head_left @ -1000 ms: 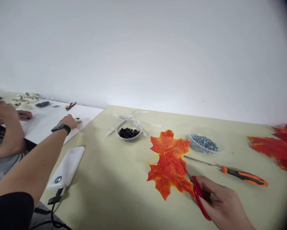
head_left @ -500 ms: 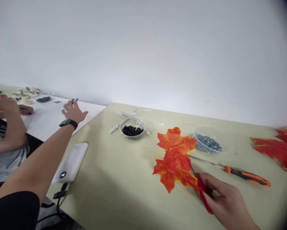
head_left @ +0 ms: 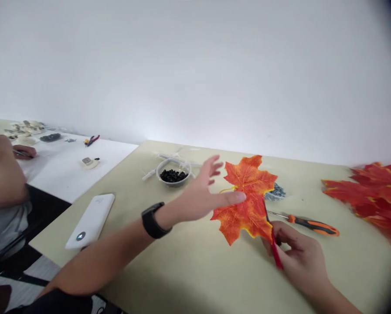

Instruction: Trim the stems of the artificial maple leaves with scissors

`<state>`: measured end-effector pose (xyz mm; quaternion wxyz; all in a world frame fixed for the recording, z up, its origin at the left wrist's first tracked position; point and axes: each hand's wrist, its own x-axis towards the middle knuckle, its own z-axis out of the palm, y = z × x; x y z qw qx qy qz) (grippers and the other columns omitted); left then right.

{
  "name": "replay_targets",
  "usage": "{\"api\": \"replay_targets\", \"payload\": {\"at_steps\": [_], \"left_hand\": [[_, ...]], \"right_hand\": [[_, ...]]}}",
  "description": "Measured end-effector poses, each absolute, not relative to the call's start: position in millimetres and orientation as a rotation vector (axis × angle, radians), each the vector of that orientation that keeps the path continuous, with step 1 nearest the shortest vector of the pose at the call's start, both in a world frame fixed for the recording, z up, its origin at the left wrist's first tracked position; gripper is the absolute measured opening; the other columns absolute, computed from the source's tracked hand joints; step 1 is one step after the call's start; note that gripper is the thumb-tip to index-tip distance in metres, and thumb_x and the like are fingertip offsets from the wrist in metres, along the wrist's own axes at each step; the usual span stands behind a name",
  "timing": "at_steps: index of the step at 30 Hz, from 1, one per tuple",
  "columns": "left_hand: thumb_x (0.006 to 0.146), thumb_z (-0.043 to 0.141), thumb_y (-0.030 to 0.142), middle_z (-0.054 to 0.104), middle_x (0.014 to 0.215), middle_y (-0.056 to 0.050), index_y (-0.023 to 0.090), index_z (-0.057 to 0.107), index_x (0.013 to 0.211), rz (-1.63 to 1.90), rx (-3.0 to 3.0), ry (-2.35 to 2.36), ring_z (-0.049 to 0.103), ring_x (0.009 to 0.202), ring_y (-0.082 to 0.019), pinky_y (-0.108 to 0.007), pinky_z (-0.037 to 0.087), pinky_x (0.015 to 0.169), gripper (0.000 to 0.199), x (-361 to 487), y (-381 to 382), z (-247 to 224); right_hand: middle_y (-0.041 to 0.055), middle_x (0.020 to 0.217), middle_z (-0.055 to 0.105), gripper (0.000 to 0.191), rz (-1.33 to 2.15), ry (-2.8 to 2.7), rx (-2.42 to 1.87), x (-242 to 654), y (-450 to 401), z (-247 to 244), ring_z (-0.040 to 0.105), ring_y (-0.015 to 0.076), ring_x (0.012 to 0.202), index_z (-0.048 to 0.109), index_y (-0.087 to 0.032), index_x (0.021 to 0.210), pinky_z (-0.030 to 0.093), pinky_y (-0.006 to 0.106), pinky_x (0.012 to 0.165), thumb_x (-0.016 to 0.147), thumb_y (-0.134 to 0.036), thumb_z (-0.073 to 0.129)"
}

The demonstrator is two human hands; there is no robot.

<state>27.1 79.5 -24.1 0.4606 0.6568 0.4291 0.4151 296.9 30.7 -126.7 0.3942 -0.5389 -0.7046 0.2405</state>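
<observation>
I take the bowl [head_left: 174, 185] of black pieces [head_left: 173, 175] as my landmark on the cream tabletop [head_left: 169, 266]. Just right of the bowl is the orange-red maple leaf [head_left: 249, 187], with a yellow cord loop [head_left: 227, 190] on its left side. My right grip [head_left: 301, 250], right of the bowl and nearer me, is closed round the red-handled scissors [head_left: 275, 253], and the leaf's lower corner seems pinched there too. I judge that keeping both in one grip leaves the other free, and holding the scissors by their handles points the dark blade away from my palm.

My left grip [head_left: 193, 198], immediately right of the bowl, has its fingers spread and grasps nothing. The thumb lies in front of the leaf; I cannot tell whether it touches. The spread looks suited to steadying the leaf's broad face.

The screwdriver [head_left: 314, 225] lies well right of the bowl, probably put down there to stay within reach. Farther right is a heap of red leaves [head_left: 375, 189], likely grouped as stock. A white power bank [head_left: 97, 213] sits left of the bowl, nearer me.
</observation>
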Motion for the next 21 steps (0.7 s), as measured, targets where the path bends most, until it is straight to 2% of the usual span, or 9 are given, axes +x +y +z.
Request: {"api": "replay_targets", "payload": {"at_steps": [1,2,5,7,11,14,17,21], "left_hand": [[0.078,0.088,0.048,0.042,0.162,-0.008,0.039,0.026,0.158,0.956,1.493,1.013,0.043,0.149,-0.028,-0.047,0.04,0.124,0.102,35.8,75.5,-33.4],[0.077,0.089,0.046,0.05,0.156,-0.011,0.036,0.034,0.155,0.921,1.374,0.973,0.051,0.143,-0.029,-0.048,0.045,0.12,0.096,41.4,73.7,-41.6],[0.083,0.083,0.048,0.073,0.127,-0.009,0.03,0.068,0.122,0.831,1.215,0.84,0.067,0.122,-0.03,-0.051,0.051,0.111,0.047,44.2,75.3,-59.4],[0.087,0.078,0.05,0.076,0.12,-0.005,0.03,0.076,0.105,0.823,1.248,0.808,0.069,0.118,-0.029,-0.05,0.052,0.111,0.028,40.8,76.2,-68.1],[0.089,0.077,0.05,0.076,0.119,-0.007,0.024,0.076,0.11,0.884,1.198,0.814,0.07,0.116,-0.028,-0.044,0.053,0.107,0.033,36.5,72.0,-82.6],[0.087,0.078,0.05,0.075,0.115,-0.009,0.021,0.075,0.11,0.929,1.131,0.792,0.072,0.108,-0.026,-0.038,0.057,0.097,0.037,38.0,68.3,-90.1],[0.089,0.076,0.051,0.075,0.104,-0.008,0.019,0.075,0.1,0.988,1.189,0.845,0.072,0.093,-0.023,-0.033,0.057,0.081,0.034,40.9,66.6,-96.5],[0.089,0.073,0.054,0.066,0.079,-0.004,0.018,0.066,0.077,1.067,1.279,0.993,0.061,0.069,-0.017,-0.029,0.046,0.061,0.038,45.0,64.6,-105.0]], "right_hand": [[-0.0006,0.06,0.053,0.02,0.648,-1.779,-1.357,298.6,31.8,-127.3,0.045,0.0135,0.057,0.059,-0.022,0.071,0.035,0.023,0.049,0.086,-0.034,0.061],[-0.0005,0.061,0.053,0.019,0.682,-1.773,-1.348,299.9,33.1,-128.0,0.045,0.0136,0.057,0.059,-0.022,0.072,0.035,0.024,0.05,0.087,-0.034,0.061],[-0.001,0.061,0.051,0.021,0.735,-1.757,-1.334,301.0,36.9,-130.5,0.043,0.013,0.057,0.058,-0.021,0.072,0.034,0.024,0.05,0.087,-0.034,0.063],[-0.0011,0.062,0.051,0.024,0.743,-1.759,-1.336,299.6,38.3,-131.8,0.043,0.0126,0.057,0.06,-0.02,0.074,0.034,0.024,0.05,0.088,-0.038,0.064],[-0.0001,0.065,0.055,0.027,0.798,-1.817,-1.327,294.4,37.4,-132.8,0.044,0.0122,0.058,0.066,-0.018,0.083,0.038,0.023,0.052,0.093,-0.042,0.059],[-0.001,0.064,0.054,0.028,0.839,-1.892,-1.312,292.7,36.6,-131.7,0.044,0.0117,0.057,0.064,-0.018,0.081,0.039,0.024,0.053,0.095,-0.04,0.055],[-0.0021,0.063,0.055,0.023,0.835,-2.004,-1.313,294.3,38.2,-128.9,0.045,0.0118,0.055,0.062,-0.019,0.083,0.039,0.024,0.052,0.095,-0.037,0.055],[-0.0025,0.064,0.057,0.02,0.726,-2.155,-1.321,297.0,40.7,-122.4,0.045,0.0122,0.055,0.055,-0.021,0.081,0.038,0.025,0.052,0.093,-0.036,0.056]]}}
